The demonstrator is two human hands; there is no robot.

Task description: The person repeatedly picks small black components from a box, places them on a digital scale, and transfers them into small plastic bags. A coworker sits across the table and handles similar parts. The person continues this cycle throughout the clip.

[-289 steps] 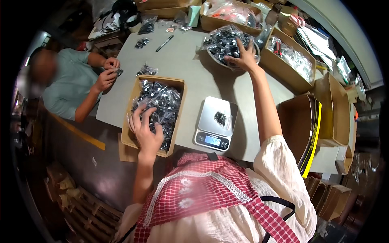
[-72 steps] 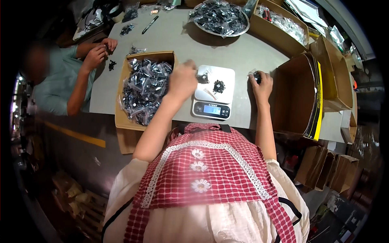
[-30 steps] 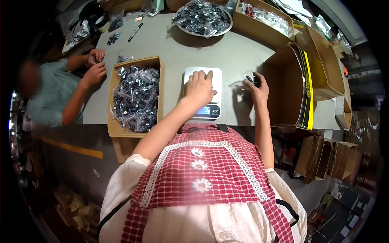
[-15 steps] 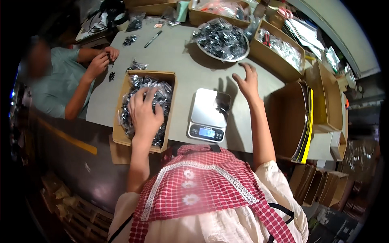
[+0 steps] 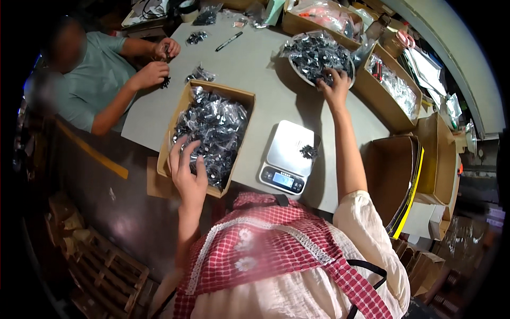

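Note:
My left hand (image 5: 188,174) rests at the near left part of a cardboard box (image 5: 245,133), fingers spread and holding nothing. Small clear bags of black parts (image 5: 212,119) fill the box. My right hand (image 5: 337,89) reaches over the near rim of a round bowl (image 5: 351,68) heaped with black parts in plastic (image 5: 319,53). Its fingers are bent and apart, with the tips among the pieces; no lifted piece shows. Between box and bowl stands a digital scale (image 5: 287,139) with a lit display. A small cluster of black parts (image 5: 308,152) lies on its plate.
Across the table's left side, another person's hands (image 5: 159,69) handle small dark pieces. A marker (image 5: 229,41) and small bags of parts (image 5: 201,74) lie on the table (image 5: 255,69). Open cardboard boxes (image 5: 390,165) stand at the right; a long box of clear bags (image 5: 396,87) sits beside the bowl.
My right hand has moved from beside the bowl onto its contents. The left hand has drawn back from the bags toward the box's near left edge. The whole view has shifted.

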